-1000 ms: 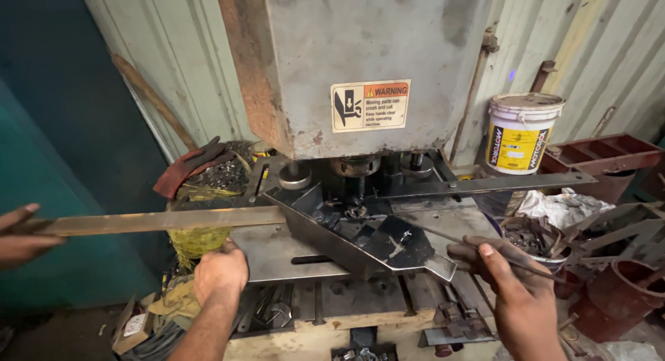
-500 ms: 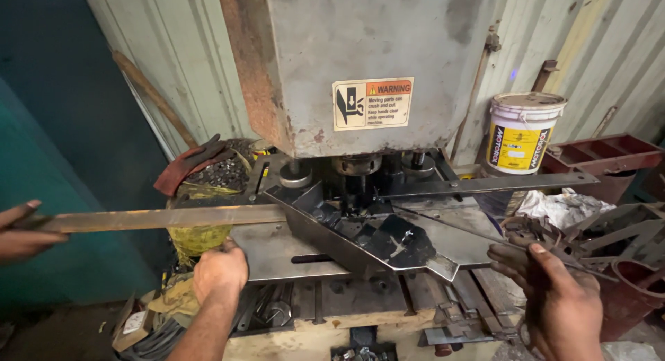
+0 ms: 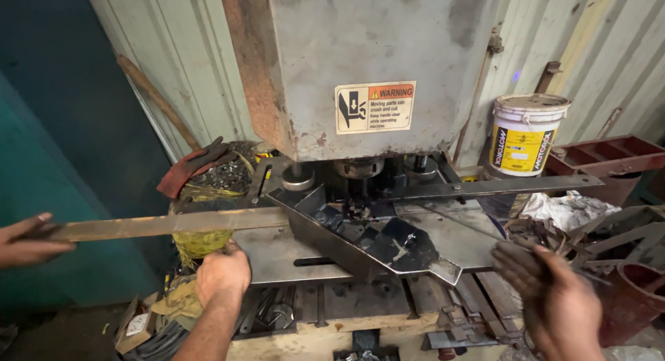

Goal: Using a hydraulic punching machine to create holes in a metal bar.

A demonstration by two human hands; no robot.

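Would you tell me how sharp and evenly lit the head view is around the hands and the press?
In the head view, the right hand is smeared by motion blur; the left hand and the flat metal strip are crisp. Light falls evenly on the grey press housing, the die area beneath sits in shadow, and the left edge is dark.

The work is carried by the flat steel bed (image 3: 277, 253) of a press machine, which is set on a pale, worn base (image 3: 312, 337) with slotted channels along its front. A dark angled die plate (image 3: 388, 243) is bolted onto the bed, and a long rusty flat bar (image 3: 173, 224) is laid across the bed's left edge. Loose metal offcuts (image 3: 464, 319) are scattered over the lower ledge at the right.
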